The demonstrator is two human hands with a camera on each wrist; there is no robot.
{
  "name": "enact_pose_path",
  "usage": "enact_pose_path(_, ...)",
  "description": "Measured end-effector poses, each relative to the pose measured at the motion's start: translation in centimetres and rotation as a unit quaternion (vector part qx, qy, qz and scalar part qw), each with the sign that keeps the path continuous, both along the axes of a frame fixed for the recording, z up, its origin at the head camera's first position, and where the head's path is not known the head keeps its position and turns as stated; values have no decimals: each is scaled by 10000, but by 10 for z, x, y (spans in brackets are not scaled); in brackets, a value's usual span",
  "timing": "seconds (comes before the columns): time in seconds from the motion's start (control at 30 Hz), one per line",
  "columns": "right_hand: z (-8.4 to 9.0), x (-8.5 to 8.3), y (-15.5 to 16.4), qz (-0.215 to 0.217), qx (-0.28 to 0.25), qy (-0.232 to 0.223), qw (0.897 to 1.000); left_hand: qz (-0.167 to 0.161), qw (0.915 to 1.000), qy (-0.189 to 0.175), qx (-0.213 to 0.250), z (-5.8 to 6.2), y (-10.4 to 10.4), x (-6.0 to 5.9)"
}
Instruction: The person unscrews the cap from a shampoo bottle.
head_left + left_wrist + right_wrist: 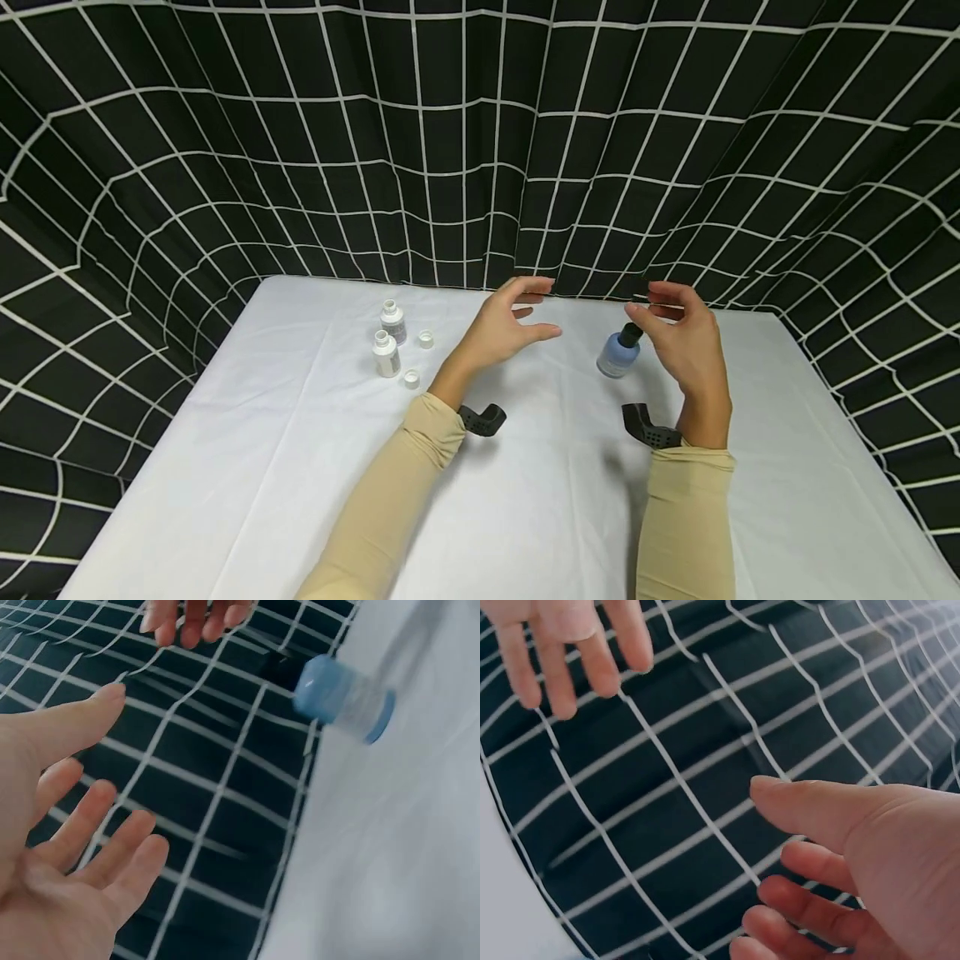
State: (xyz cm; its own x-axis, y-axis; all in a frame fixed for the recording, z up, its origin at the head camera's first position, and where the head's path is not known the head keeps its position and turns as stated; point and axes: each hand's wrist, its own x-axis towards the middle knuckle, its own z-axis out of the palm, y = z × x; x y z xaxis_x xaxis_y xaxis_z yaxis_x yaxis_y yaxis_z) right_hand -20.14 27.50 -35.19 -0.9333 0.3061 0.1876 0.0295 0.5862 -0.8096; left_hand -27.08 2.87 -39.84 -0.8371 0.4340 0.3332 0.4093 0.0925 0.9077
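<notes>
A pale blue bottle (pixel 617 357) with a black cap stands tilted on the white table (pixel 300 467), right of centre. My right hand (pixel 643 302) hovers just above and beside its cap, fingers loosely spread, holding nothing. My left hand (pixel 543 310) is raised a little to the bottle's left, also with relaxed fingers and empty. In the left wrist view the left hand (pixel 142 765) is spread, with the blue bottle (pixel 345 697) beyond it. The right wrist view shows the right hand (pixel 761 847) open against the backdrop, without the bottle.
Two small white bottles (pixel 392 321) (pixel 386 354) stand uncapped at the table's back left, with two white caps (pixel 426 339) (pixel 411 379) beside them. A black curtain with a white grid (pixel 480 150) surrounds the table on three sides.
</notes>
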Motion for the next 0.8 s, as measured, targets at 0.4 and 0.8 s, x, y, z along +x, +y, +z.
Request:
enact_pose_path(0.4,-10,-1,23,122,242,-856,9960,64,9982,-421,-414,-31,83,-1)
enact_pose_path(0.8,-22,-9,31,413,430,-1142,9917,197,9921,-1032,-680,-57,128,-2)
